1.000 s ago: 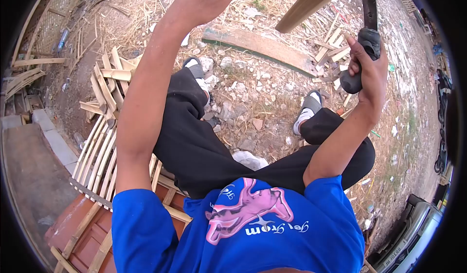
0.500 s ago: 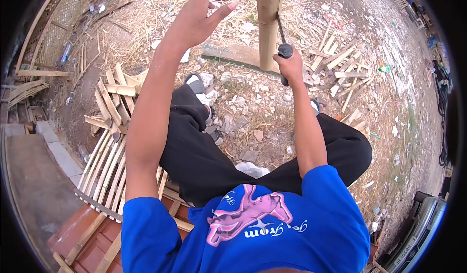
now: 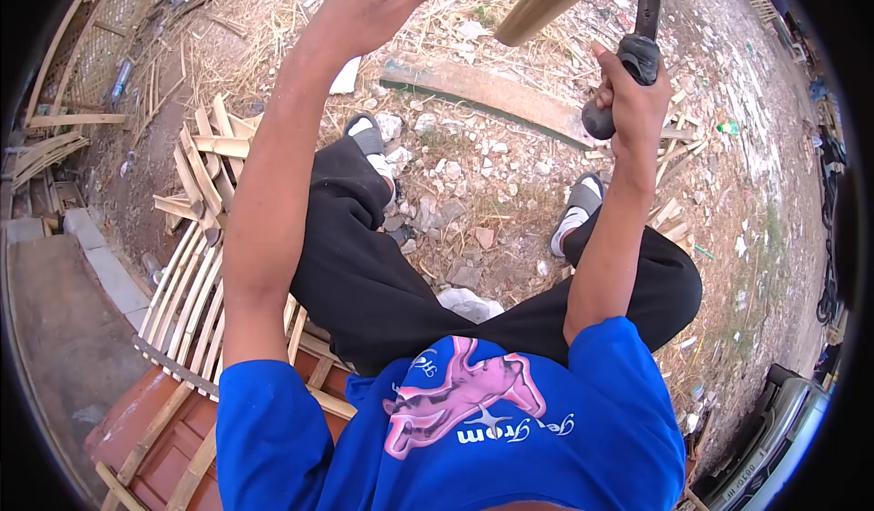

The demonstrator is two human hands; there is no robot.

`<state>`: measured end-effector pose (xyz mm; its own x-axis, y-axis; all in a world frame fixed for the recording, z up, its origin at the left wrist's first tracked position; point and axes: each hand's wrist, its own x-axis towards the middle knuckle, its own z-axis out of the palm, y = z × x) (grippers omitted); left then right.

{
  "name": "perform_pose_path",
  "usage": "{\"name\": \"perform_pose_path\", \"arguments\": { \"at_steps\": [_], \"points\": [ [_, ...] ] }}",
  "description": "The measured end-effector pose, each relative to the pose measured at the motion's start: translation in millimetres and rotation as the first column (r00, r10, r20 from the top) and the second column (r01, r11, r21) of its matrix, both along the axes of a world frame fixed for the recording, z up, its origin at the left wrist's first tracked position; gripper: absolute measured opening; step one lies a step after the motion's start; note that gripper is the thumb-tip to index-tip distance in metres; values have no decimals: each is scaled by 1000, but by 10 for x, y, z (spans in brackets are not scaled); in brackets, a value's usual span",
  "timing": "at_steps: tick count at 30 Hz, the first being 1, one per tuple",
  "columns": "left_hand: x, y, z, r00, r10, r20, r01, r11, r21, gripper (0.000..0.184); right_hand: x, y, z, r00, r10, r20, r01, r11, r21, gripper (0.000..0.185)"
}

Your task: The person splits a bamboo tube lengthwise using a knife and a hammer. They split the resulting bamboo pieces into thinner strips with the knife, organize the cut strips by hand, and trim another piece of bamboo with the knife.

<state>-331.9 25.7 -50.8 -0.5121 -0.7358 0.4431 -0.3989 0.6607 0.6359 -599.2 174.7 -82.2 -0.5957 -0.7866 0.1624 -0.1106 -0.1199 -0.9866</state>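
In the head view, the right hand (image 3: 637, 97) is wrapped firmly round the grip of a black-handled tool (image 3: 640, 56), its dark metal part pointing away to the far edge, where the end runs out of frame. And here's the change: half a second ago the bamboo piece (image 3: 557, 3) stood nearly upright over the plank (image 3: 492, 94), the tool against its side; now it hangs tilted at the far edge, its lower end clear of the plank, with the tool swung over to the right. That suggests the bamboo has been lifted, so for the work in hand the plank is bearing none of it just now (whether metal and bamboo still meet can't be told, as their far ends are cut off). The left hand (image 3: 369, 3), well apart from the right, is up at the far left, thumb spread from the fingers, nothing visible in it, though some fingertips leave the picture. Split strips (image 3: 678, 156) lie on the right beyond the right hand, more pale pieces (image 3: 208, 160) are heaped left of the left forearm, and a slatted frame (image 3: 187, 306) sits nearer.
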Motion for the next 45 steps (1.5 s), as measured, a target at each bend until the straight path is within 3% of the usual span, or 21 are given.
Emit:
{"name": "perform_pose_path", "arguments": {
  "at_steps": [3,5,8,9,10,12,14,18,22,25,29,30,31,32,35,39,40,41,42,45],
  "points": [
    [-5,-36,-3,1000,3,-3,-3,1000,29,53,-54,-19,-555,999,-38,10,36,987,157,30],
    [-32,-67,-19,1000,4,0,-4,998,65,54,-166,-168,-1931,935,-32,-352,129,958,256,29],
    [-29,-115,-78,999,-31,-28,31,1000,-3,56,-232,-421,-1843,968,-20,-250,98,947,307,31],
    [-33,-33,-116,1000,-10,20,10,999,34,59,-271,-417,-1812,986,-23,-165,76,943,324,31],
    [-48,2,-119,998,7,63,-10,999,49,62,-308,-496,-1746,982,-18,-188,79,944,321,24],
    [-63,-20,-90,989,42,142,-43,999,0,66,-339,-583,-1707,990,-48,-135,92,935,342,28],
    [-60,-43,-87,991,2,136,-1,1000,-8,65,-299,-574,-1724,996,-44,-81,70,932,356,29],
    [-105,-34,-94,992,-12,122,10,1000,15,63,-179,-463,-1628,924,271,269,-335,914,229,25],
    [-129,-7,-91,992,3,128,-15,996,87,62,-133,-512,-1736,977,188,95,-208,940,270,30],
    [-106,-77,-130,993,-37,114,39,999,-12,62,-9,-585,-1782,997,52,-52,-39,975,219,36],
    [-88,-69,-128,992,-14,127,19,999,-39,61,-20,-532,-1454,999,26,23,-28,994,103,39],
    [-106,-33,-110,994,-8,113,8,1000,-2,61,38,-429,-1076,997,27,76,-37,989,141,34],
    [-125,-10,-75,995,-2,98,-1,1000,31,60,17,-434,-967,999,10,49,-11,1000,11,32],
    [-115,-14,-10,995,-27,101,30,999,-25,57,4,-401,-777,999,4,44,-2,999,-35,34],
    [-150,33,23,994,-11,111,9,1000,21,58,-11,-275,-386,993,18,113,3,983,-184,30],
    [-143,12,-18,993,-12,117,8,999,34,58,-69,-219,-700,986,-5,165,28,990,-139,28],
    [-135,-10,-37,994,-15,110,9,999,50,58,-48,-231,-1019,985,-68,157,76,996,-46,30],
    [-134,-24,-39,995,-21,100,15,998,63,58,-105,-198,-1522,981,-55,188,23,986,167,33],
    [-138,-41,-36,994,-9,113,3,999,52,57,-254,-228,-2325,997,-80,-1,78,970,230,33],
    [-140,8,8,992,-23,121,19,999,33,55,-212,-261,-2398,996,-44,82,26,977,212,29]
  ]
}}
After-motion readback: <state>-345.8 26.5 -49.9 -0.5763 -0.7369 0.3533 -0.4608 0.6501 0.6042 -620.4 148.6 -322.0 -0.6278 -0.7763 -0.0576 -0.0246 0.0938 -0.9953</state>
